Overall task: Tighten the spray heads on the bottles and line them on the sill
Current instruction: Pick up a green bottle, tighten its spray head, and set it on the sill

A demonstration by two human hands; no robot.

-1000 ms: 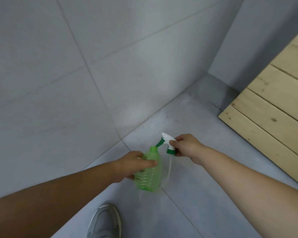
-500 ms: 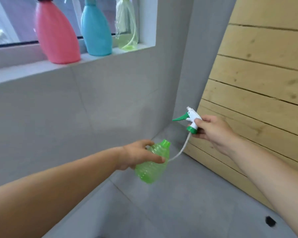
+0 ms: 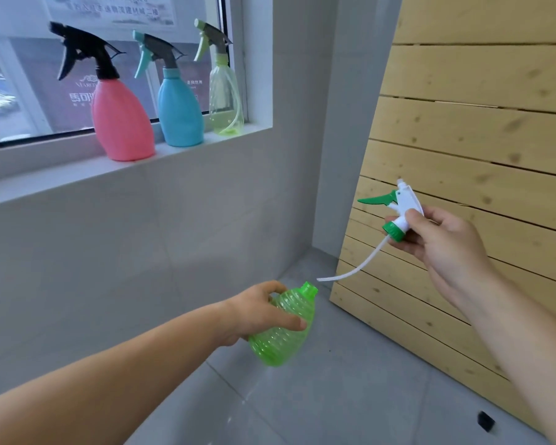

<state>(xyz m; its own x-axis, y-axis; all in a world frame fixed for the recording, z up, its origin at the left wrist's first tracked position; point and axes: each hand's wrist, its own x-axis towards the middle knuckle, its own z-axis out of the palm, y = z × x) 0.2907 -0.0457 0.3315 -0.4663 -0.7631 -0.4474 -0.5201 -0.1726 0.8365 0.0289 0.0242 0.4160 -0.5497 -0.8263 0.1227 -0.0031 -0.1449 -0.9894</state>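
My left hand grips a ribbed green bottle, tilted with its bare neck pointing up and right. My right hand holds the white and green spray head up to the right of the bottle. Its white dip tube hangs fully outside the bottle, tip just above the neck. On the white sill stand a pink bottle with a black head, a blue bottle with a teal head and a clear pale-green bottle.
A slatted wooden panel leans against the wall at the right. Grey tiled wall runs below the sill, grey tiled floor beneath. A small dark object lies on the floor at the lower right.
The view has swung up from the floor to the sill. My right hand has lifted the spray head up and right, drawing the tube out of the green bottle.
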